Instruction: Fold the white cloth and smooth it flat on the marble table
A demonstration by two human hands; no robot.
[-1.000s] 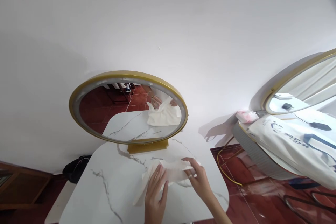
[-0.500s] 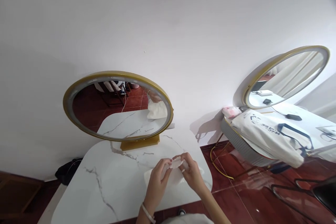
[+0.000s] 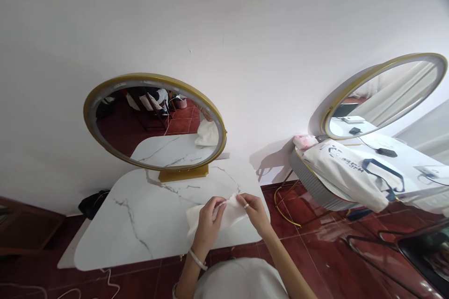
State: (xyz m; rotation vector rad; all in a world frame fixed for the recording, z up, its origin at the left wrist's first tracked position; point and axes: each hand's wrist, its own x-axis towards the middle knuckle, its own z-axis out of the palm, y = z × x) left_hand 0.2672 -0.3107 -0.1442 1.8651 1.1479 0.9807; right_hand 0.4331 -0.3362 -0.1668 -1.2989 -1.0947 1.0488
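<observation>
Over the marble-patterned table (image 3: 115, 238), my left hand (image 3: 208, 222) pinches the upper edge of a soft white cloth (image 3: 231, 212) between thumb and fingers. My right hand (image 3: 256, 213), with a ring on one finger, grips the same edge further right. Between the two hands the edge bunches up a little. The rest of the cloth hangs down and spreads toward the left behind my left hand; whether it rests on the table I cannot tell. A pale bangle circles my left wrist.
A round gold-framed mirror (image 3: 154, 121) stands at the table's back by the wall. To the right, a second table holds a white printed bag (image 3: 345, 173), a pink tissue pack (image 3: 305, 141), a black adapter (image 3: 386, 152) and another mirror (image 3: 386, 96). A dark chair (image 3: 424, 252) is at lower right.
My hands have moved slightly apart, and more of the cloth now shows spread between them. The view has shifted, so the mirror and table appear higher.
</observation>
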